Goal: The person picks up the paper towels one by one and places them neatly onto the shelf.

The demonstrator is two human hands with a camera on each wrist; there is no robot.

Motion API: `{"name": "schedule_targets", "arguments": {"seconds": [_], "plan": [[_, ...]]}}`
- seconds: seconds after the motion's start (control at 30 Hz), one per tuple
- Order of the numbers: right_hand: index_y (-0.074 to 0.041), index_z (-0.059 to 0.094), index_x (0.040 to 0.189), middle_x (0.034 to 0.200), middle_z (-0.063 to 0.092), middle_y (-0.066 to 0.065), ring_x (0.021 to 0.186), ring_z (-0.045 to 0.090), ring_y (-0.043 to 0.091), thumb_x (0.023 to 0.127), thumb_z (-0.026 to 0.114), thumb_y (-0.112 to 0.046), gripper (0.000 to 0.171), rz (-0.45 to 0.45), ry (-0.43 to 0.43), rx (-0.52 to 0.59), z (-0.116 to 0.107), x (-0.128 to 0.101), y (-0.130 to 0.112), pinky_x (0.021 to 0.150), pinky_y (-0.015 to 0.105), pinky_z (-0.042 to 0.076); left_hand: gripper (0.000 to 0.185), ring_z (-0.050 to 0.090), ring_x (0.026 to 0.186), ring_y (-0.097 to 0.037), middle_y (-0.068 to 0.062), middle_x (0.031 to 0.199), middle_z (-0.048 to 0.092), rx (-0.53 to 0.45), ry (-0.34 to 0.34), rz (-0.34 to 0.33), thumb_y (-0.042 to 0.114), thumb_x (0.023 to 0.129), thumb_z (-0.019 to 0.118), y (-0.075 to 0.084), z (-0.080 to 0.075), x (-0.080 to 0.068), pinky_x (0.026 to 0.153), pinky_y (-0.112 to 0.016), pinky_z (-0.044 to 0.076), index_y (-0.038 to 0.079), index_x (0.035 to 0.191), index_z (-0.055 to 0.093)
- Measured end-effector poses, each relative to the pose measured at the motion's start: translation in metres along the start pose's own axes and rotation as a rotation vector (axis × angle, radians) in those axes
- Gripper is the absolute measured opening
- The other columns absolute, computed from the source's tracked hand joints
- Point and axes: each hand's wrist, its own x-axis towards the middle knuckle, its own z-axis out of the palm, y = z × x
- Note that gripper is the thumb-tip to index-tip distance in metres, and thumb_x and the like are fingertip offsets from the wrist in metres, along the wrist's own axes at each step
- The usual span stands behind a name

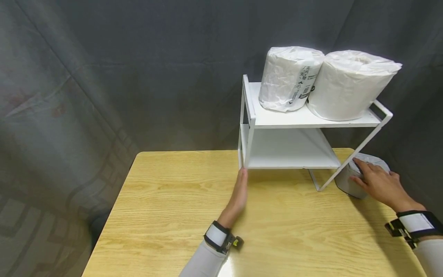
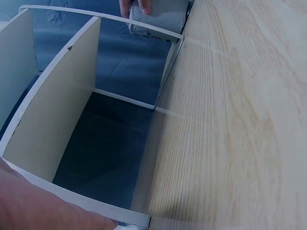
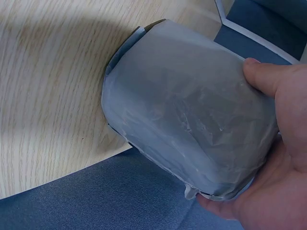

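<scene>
A white two-tier shelf rack (image 1: 287, 148) stands on the wooden table. My left hand (image 1: 238, 194), fingers straight, lies along the rack's left front leg; in the left wrist view that hand (image 2: 45, 203) is beside the white side frame. To the right of the rack, my right hand (image 1: 380, 184) grips a wrapped toilet roll (image 1: 349, 181) from above. The right wrist view shows the thumb and fingers of the right hand (image 3: 273, 158) spread round the end of this toilet roll (image 3: 187, 110), which is at the table's edge.
Two more wrapped rolls, a left one (image 1: 290, 80) with black print and a right one (image 1: 349, 86), stand side by side on the upper tier. A dark grey curtain (image 1: 173, 77) hangs behind the wooden table (image 1: 166, 215).
</scene>
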Motion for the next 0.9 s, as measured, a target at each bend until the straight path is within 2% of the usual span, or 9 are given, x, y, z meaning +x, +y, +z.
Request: {"name": "schedule_targets", "arguments": {"seconds": [0.23, 0.5, 0.9], "plan": [[0.007, 0.041, 0.151, 0.138, 0.052, 0.046, 0.12, 0.051, 0.067, 0.096, 0.078, -0.021, 0.071, -0.016, 0.014, 0.01, -0.0002, 0.0006, 0.0004, 0.08, 0.087, 0.039, 0.079, 0.008, 0.163, -0.031, -0.013, 0.178, 0.007, 0.0, 0.006, -0.002, 0.061, 0.112, 0.012, 0.0007, 0.0003, 0.0004, 0.131, -0.057, 0.008, 0.008, 0.171, 0.005], [0.008, 0.043, 0.148, 0.135, 0.053, 0.047, 0.116, 0.054, 0.067, 0.095, 0.08, -0.018, 0.069, -0.018, 0.024, 0.013, 0.0004, 0.0005, 0.0011, 0.077, 0.089, 0.04, 0.077, 0.007, 0.164, -0.032, -0.015, 0.178, 0.005, -0.006, -0.005, 0.029, 0.057, 0.114, 0.011, -0.0028, -0.0004, 0.0025, 0.131, -0.057, 0.008, 0.007, 0.171, 0.003], [0.007, 0.046, 0.146, 0.131, 0.057, 0.045, 0.11, 0.058, 0.066, 0.095, 0.08, -0.022, 0.068, -0.035, 0.034, 0.027, -0.0019, -0.0028, 0.0044, 0.062, 0.072, 0.047, 0.076, 0.009, 0.163, -0.032, -0.016, 0.177, 0.007, -0.014, 0.0, 0.033, 0.056, 0.114, 0.012, -0.0017, 0.0, 0.0014, 0.131, -0.055, 0.009, 0.006, 0.171, 0.005]]}}
